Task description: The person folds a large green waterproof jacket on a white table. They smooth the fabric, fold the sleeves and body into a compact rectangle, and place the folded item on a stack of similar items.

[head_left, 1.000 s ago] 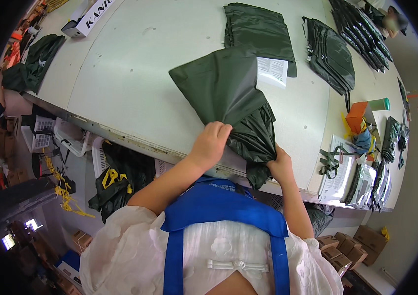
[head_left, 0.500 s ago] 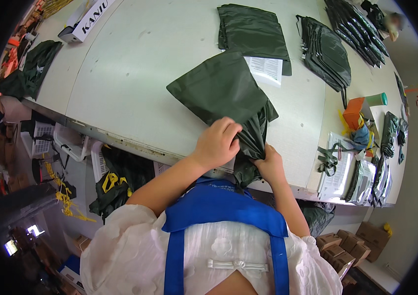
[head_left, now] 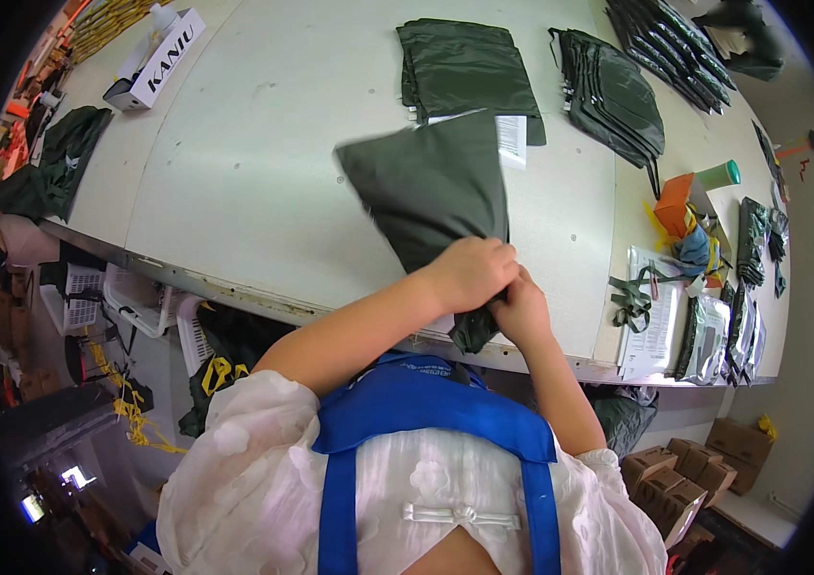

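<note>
A dark green fabric bag [head_left: 437, 192] is in both my hands above the near part of the table, its wide end fanned out toward the far left and slightly blurred. My left hand [head_left: 474, 272] grips the gathered fabric from above, fingers closed. Right against it, my right hand [head_left: 524, 309] is closed on the same bunched part, and a crumpled end hangs below toward the table edge. My fingertips are partly hidden in the folds. Just beyond lies a stack of flat dark green bags [head_left: 469, 72], with a white printed sheet [head_left: 512, 142] partly beneath it.
Drawstring bags [head_left: 613, 96] lie fanned at the far right, beside plastic-wrapped packs [head_left: 665, 48]. Right of me are an orange box [head_left: 677, 199], a green roll [head_left: 719, 175], green straps [head_left: 631, 302] and papers. A white box [head_left: 160, 62] stands far left. Cartons [head_left: 675, 479] sit below right.
My left hand has moved right, up against my right hand. The bag's wide end has narrowed and swung more upright, and its fabric is gathered between both hands.
</note>
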Action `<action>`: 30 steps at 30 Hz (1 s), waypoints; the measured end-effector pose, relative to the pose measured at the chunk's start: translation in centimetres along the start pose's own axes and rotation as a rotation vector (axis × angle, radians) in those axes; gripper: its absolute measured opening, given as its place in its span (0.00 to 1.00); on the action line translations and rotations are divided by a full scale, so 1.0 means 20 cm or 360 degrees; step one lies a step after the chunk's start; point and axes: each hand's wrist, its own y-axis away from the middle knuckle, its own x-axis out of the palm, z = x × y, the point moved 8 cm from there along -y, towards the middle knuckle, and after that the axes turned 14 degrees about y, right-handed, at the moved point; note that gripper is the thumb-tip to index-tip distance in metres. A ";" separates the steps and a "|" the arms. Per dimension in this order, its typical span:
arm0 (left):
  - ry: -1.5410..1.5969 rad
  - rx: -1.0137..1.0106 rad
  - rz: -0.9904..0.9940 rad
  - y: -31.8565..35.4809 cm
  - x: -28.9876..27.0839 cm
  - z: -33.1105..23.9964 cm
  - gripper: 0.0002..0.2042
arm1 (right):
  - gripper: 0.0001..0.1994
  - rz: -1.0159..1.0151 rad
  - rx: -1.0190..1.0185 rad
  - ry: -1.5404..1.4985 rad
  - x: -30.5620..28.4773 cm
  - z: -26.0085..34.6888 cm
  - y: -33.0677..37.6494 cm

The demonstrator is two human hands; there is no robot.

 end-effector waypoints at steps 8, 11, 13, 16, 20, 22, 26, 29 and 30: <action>0.0520 -0.0729 -0.0621 0.65 -0.07 0.40 0.42 | 0.21 0.0000 0.0417 -0.1444 0.02 -0.16 0.03; 0.1166 -0.0817 -0.0569 0.56 0.00 0.39 0.50 | 0.19 0.0098 0.0460 -0.1620 0.03 -0.09 0.03; 0.1297 -0.0921 -0.0750 0.55 -0.01 0.44 0.44 | 0.19 0.0085 0.0441 -0.1655 0.03 -0.07 0.03; 0.0969 -0.1106 -0.0760 0.55 0.07 0.44 0.32 | 0.18 -0.0079 0.0556 -0.1683 0.06 -0.10 -0.01; 0.0983 -0.0746 -0.0869 0.52 0.14 0.39 0.28 | 0.16 -0.0125 0.0773 -0.2369 0.08 -0.09 -0.04; 0.1072 -0.0892 -0.0773 0.51 0.16 0.31 0.30 | 0.16 -0.0257 0.0668 -0.2197 0.07 -0.12 -0.07; 0.1402 -0.0986 -0.0648 0.58 0.26 0.34 0.36 | 0.18 -0.0345 0.0595 -0.2006 0.12 -0.14 -0.11; 0.2074 -0.1207 -0.0276 0.65 0.36 0.36 0.42 | 0.21 -0.0307 0.0485 -0.1354 0.13 -0.18 -0.10; 0.2264 -0.1259 -0.0242 0.71 0.40 0.38 0.42 | 0.24 -0.0177 0.0474 -0.1158 0.13 -0.13 -0.11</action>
